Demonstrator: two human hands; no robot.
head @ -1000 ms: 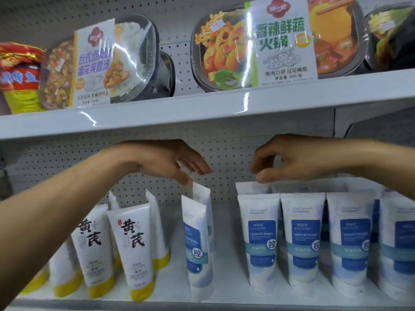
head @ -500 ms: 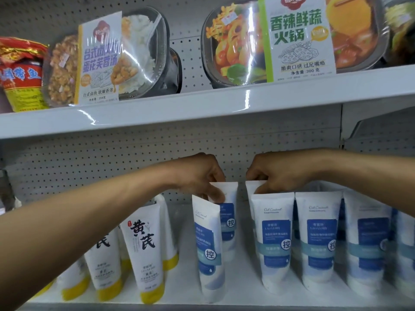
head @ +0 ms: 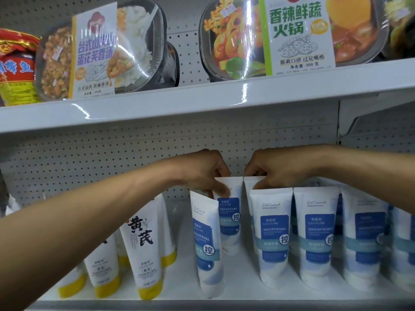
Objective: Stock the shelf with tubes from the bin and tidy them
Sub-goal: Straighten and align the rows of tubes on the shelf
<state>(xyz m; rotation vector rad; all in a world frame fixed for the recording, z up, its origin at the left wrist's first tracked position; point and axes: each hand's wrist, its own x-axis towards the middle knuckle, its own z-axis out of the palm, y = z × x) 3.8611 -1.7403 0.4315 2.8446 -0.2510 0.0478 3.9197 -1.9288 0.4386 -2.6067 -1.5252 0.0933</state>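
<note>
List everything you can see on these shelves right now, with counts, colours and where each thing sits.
upper shelf: one, white, across the top
lower shelf: one, white, below it
pegboard: one, pale grey, behind the lower shelf
blue-and-white tubes: at least seven, white with blue labels, lower shelf, centre to right
yellow-capped tubes: at least four, white with yellow caps, lower shelf, left
ready-meal trays: at least three, dark with printed sleeves, upper shelf
snack packet: one, red and yellow, upper shelf, far left
left hand: one, pinching the top of a rear blue tube
right hand: one, pinching the top of the neighbouring rear tube
</note>
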